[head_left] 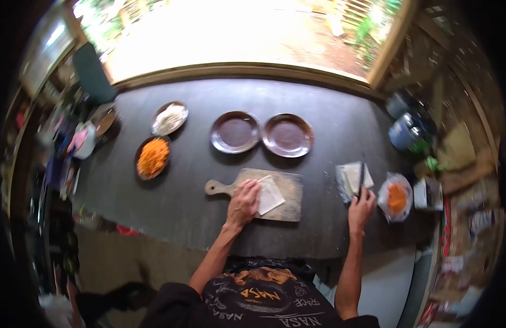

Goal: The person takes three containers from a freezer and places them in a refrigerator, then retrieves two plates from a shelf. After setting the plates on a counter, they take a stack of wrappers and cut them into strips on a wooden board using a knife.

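Note:
A square white wrapper sheet (pixel 271 195) lies on a wooden cutting board (pixel 293 186) with a round-ended handle. My left hand (pixel 244 202) is over the board, its fingers together on the sheet's left edge; the fingertips are partly hidden. To the right, my right hand (pixel 362 209) is closed round a dark knife (pixel 362 175), whose blade points away from me. Beneath the blade lies a pile of similar pale sheets (pixel 351 176) on clear plastic.
Two brown plates (pixel 235 132) (pixel 288 135) stand behind the board. At left are a bowl of shredded orange food (pixel 153 157) and a bowl of whitish shreds (pixel 170 118). A plastic bag with orange contents (pixel 396 198) and a blue container (pixel 404 132) stand right.

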The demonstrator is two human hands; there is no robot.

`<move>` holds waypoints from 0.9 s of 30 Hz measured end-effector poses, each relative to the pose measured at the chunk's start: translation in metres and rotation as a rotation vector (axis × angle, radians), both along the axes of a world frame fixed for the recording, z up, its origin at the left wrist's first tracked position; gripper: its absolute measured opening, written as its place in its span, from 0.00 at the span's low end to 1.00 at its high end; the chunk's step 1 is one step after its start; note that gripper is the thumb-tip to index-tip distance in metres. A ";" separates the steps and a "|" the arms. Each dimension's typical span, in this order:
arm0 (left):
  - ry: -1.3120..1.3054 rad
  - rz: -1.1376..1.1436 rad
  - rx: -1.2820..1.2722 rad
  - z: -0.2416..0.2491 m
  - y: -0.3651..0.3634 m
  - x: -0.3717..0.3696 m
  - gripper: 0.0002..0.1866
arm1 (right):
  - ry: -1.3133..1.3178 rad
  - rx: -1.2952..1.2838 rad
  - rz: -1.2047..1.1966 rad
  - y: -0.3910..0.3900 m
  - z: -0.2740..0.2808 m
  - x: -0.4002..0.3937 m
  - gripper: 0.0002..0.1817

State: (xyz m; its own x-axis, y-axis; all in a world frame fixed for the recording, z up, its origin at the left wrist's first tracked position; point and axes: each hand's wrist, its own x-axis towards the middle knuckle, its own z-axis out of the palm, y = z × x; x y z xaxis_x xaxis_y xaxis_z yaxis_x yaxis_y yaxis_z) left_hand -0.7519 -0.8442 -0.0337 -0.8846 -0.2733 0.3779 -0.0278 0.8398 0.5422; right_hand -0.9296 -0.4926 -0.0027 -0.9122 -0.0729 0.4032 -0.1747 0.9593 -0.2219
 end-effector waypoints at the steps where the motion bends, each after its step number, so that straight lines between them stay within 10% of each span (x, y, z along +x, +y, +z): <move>1: 0.012 0.026 -0.004 0.003 0.001 0.003 0.20 | 0.079 -0.025 0.057 -0.007 0.000 0.006 0.26; 8: 0.128 0.238 0.117 0.000 0.003 0.056 0.21 | -0.087 -0.258 0.552 -0.080 -0.005 0.097 0.05; 17: 0.083 0.351 0.133 0.003 0.031 0.195 0.08 | -0.535 -0.522 0.697 -0.093 -0.010 0.172 0.07; 22: 0.146 0.573 0.044 -0.013 0.022 0.285 0.10 | -0.369 -0.346 0.998 -0.121 -0.019 0.195 0.06; 27: 0.109 0.654 0.433 -0.044 -0.004 0.386 0.08 | -0.410 -0.387 1.186 -0.204 0.005 0.279 0.03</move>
State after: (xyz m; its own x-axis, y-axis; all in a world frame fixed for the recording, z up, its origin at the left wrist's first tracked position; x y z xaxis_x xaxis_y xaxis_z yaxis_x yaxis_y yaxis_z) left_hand -0.3659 -0.8478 -0.0782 -0.4580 -0.8675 0.1940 -0.3711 0.3849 0.8451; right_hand -0.6503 -0.6965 0.0023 -0.4346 -0.8529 0.2893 -0.7165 0.1328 -0.6849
